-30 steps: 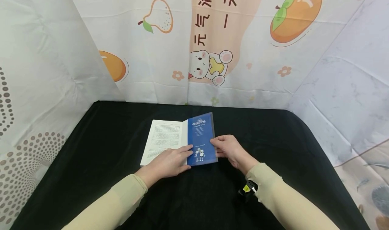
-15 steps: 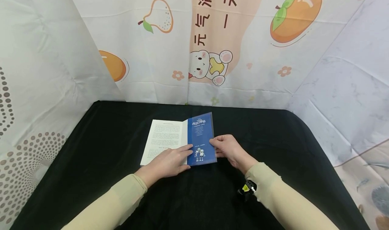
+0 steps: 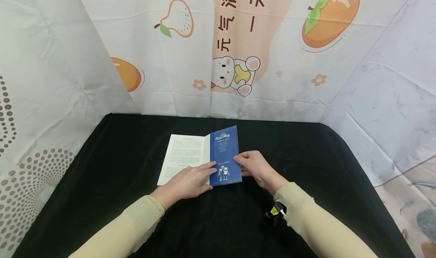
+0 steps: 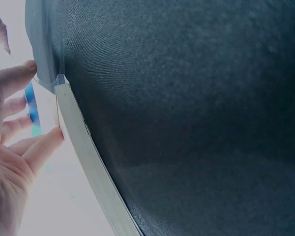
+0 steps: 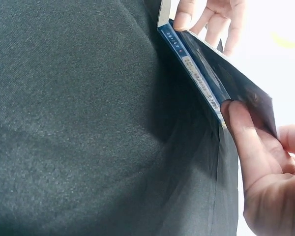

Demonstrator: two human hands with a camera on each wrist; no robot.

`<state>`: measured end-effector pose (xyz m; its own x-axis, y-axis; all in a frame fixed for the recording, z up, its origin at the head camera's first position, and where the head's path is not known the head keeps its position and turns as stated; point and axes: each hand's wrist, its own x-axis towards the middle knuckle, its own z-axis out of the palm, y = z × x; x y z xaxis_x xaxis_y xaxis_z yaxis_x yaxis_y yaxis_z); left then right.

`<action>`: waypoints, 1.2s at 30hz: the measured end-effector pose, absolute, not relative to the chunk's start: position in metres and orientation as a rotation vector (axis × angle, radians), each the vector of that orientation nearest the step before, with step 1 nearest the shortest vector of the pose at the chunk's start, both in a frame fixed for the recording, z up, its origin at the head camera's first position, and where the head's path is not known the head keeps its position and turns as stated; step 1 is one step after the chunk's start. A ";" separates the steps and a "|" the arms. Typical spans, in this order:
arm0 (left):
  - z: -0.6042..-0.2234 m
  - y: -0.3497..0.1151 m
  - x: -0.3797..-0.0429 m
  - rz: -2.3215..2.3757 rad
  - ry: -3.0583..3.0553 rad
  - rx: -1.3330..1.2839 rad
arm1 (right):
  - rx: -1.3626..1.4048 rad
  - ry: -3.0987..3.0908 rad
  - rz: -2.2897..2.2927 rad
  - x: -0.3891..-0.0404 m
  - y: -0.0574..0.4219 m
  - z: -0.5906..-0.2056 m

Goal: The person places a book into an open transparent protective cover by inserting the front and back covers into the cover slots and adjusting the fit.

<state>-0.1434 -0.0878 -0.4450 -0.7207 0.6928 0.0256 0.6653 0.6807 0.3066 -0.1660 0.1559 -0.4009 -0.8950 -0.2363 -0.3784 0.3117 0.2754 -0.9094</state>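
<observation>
- Head view: book (image 3: pixel 201 157) is lying open on the black cloth (image 3: pixel 306 167). Left hand (image 3: pixel 189 182) is pressing flat, fingers straight, on the white page. Right hand (image 3: pixel 253 166) is pinching the outer edge of the blue flap (image 3: pixel 225 155), which is folded over the book and looks nearly flat; pressing down seems left.
- Left wrist view: relaxed fingers (image 4: pixel 14 78) are resting beside the page block.
- Right wrist view: thumb is bearing on the flap edge. Printed backdrop (image 3: pixel 235 49) is standing behind; nothing is obstructing.
</observation>
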 end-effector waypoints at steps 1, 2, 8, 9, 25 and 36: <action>-0.445 -0.088 -0.143 0.461 2.793 1.131 | 0.067 2.106 -1.660 -0.168 0.157 -0.406; -0.445 -0.088 -0.143 0.471 2.791 1.126 | 0.068 2.104 -1.663 -0.170 0.158 -0.409; -0.443 -0.087 -0.142 0.547 2.775 1.087 | 0.055 2.116 -1.665 -0.172 0.162 -0.414; -0.443 -0.086 -0.141 0.562 2.771 1.075 | 0.049 2.116 -1.666 -0.172 0.162 -0.413; -0.427 -0.064 -0.134 0.899 2.731 0.860 | -0.137 2.185 -1.678 -0.171 0.164 -0.397; -0.411 -0.061 -0.134 1.285 2.542 0.601 | -0.278 2.317 -1.618 -0.166 0.152 -0.386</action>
